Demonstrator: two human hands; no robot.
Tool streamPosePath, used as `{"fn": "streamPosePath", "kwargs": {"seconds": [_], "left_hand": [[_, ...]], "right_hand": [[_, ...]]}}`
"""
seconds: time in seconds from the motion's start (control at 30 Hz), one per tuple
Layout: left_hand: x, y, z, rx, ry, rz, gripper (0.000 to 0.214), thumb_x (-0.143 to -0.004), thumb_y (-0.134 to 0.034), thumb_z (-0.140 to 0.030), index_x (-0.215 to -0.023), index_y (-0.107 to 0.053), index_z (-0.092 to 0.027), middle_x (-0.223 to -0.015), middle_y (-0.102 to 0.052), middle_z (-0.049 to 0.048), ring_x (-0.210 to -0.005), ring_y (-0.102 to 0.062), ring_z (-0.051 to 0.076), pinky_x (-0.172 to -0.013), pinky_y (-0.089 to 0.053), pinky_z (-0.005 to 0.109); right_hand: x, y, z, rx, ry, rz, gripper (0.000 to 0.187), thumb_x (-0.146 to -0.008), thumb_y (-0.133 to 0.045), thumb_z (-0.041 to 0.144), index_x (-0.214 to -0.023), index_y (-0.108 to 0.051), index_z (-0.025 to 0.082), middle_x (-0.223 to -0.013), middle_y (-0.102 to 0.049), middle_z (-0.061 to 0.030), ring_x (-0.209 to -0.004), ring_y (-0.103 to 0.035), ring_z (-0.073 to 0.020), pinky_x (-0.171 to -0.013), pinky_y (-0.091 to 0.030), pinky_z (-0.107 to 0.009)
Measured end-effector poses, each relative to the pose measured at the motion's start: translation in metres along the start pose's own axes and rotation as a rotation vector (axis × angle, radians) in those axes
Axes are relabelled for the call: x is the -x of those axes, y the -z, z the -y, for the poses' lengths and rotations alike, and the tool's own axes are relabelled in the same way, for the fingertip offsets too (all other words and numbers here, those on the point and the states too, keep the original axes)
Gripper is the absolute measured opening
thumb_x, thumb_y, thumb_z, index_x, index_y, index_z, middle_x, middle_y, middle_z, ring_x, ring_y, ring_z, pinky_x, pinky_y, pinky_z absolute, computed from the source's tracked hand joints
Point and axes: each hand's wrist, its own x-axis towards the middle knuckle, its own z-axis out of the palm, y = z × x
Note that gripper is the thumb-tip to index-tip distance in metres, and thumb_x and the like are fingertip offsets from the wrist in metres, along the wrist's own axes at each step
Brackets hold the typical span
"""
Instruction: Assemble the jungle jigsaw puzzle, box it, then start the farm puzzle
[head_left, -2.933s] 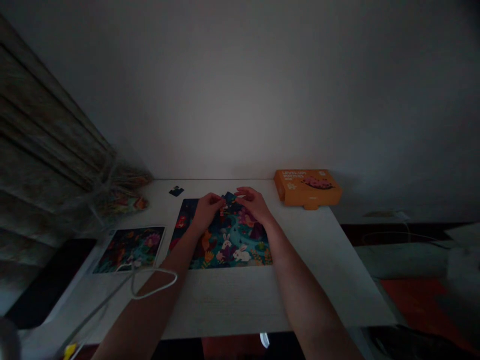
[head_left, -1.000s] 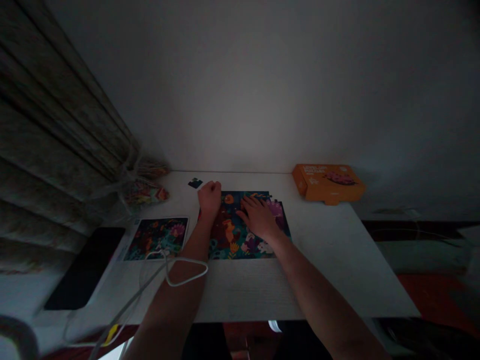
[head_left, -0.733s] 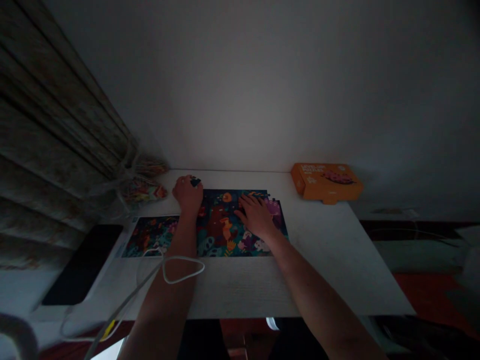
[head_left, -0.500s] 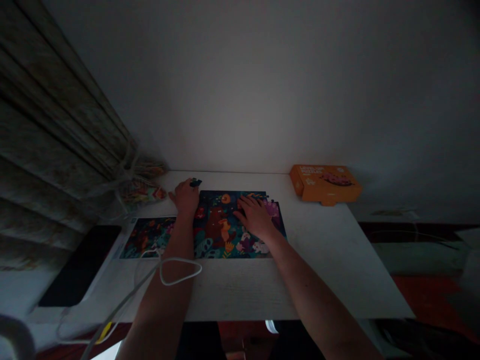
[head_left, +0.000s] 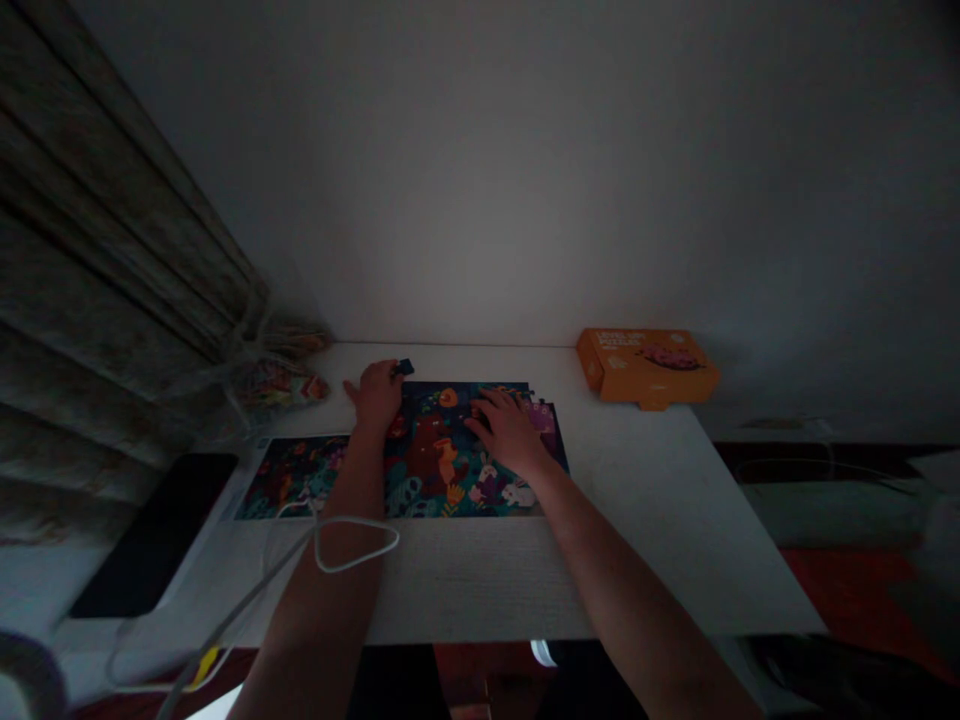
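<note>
A jigsaw puzzle (head_left: 433, 450) with a brown bear, a fox and rabbits lies on the white table, its upper right corner showing a gap with stepped edges. My left hand (head_left: 377, 394) is at its upper left corner, fingers closed on a small dark puzzle piece (head_left: 404, 367) just above the puzzle's top edge. Flat on the upper right part of the puzzle rests my right hand (head_left: 510, 428), fingers spread and covering some of the picture. Partly under my left forearm is a reference picture sheet (head_left: 289, 473) with the same scene.
An orange puzzle box (head_left: 649, 368) stands at the table's back right, against the wall. A black phone-like slab (head_left: 157, 535) lies on the left. Plastic bags (head_left: 281, 385) sit by the curtain (head_left: 112, 300). A white cable (head_left: 255, 590) loops over my left forearm.
My left hand has shifted slightly right, and the piece has turned and come nearer the puzzle's top edge. My right hand stays on the puzzle.
</note>
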Motion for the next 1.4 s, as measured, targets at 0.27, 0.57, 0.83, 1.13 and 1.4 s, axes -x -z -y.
{"fn": "streamPosePath", "kwargs": {"seconds": [0.27,0.57,0.83,1.13,1.4], "left_hand": [[-0.006,0.009,-0.004,0.1,0.076,-0.099,0.038,-0.084,-0.063,-0.019,-0.121,-0.068,-0.021,-0.123,-0.067,0.0153,-0.121,-0.061,0.032,-0.11,-0.043,0.049],[0.042,-0.019,-0.072,1.181,0.187,0.114,0.036,-0.07,-0.073,-0.03,-0.102,-0.062,-0.02,-0.086,-0.063,-0.0019,-0.078,-0.068,0.015,-0.08,-0.056,0.032],[0.085,-0.037,-0.1,1.414,0.233,0.326,0.035,-0.064,-0.082,-0.029,-0.092,-0.063,-0.019,-0.083,-0.065,-0.0028,-0.081,-0.068,0.014,-0.09,-0.056,0.034],[0.091,-0.03,-0.095,0.442,-0.337,0.213,0.036,-0.091,-0.067,-0.034,-0.124,-0.066,-0.02,-0.128,-0.068,0.0134,-0.125,-0.062,0.029,-0.115,-0.044,0.053],[0.113,-0.023,-0.096,-0.238,-0.648,0.45,0.065,-0.099,-0.05,-0.063,-0.155,-0.047,-0.03,-0.172,-0.027,0.0093,-0.157,-0.026,0.037,-0.124,-0.01,0.074]], "right_hand": [[-0.004,0.004,-0.003,-0.071,-0.005,-0.068,0.031,-0.104,-0.052,0.04,-0.123,-0.072,0.025,-0.14,-0.064,-0.0117,-0.135,-0.054,-0.0296,-0.117,-0.037,-0.053],[-0.015,0.013,-0.017,-0.712,-0.213,-0.273,0.038,-0.091,-0.067,0.042,-0.125,-0.064,0.027,-0.113,-0.073,-0.0056,-0.091,-0.07,-0.0198,-0.083,-0.056,-0.035],[-0.015,0.018,-0.021,-1.019,-0.281,-0.245,0.043,-0.079,-0.073,0.039,-0.12,-0.062,0.029,-0.085,-0.069,0.0021,-0.077,-0.068,-0.0188,-0.063,-0.055,-0.028],[-0.021,0.036,-0.08,-0.991,-0.343,-0.474,0.047,-0.066,-0.082,0.048,-0.104,-0.07,0.022,-0.075,-0.073,-0.0001,-0.071,-0.068,-0.0194,-0.065,-0.05,-0.03],[-0.009,0.04,-0.138,-0.761,-0.452,-0.255,0.042,-0.066,-0.082,0.04,-0.102,-0.073,0.019,-0.075,-0.075,-0.0043,-0.072,-0.071,-0.0231,-0.067,-0.05,-0.033]]}}
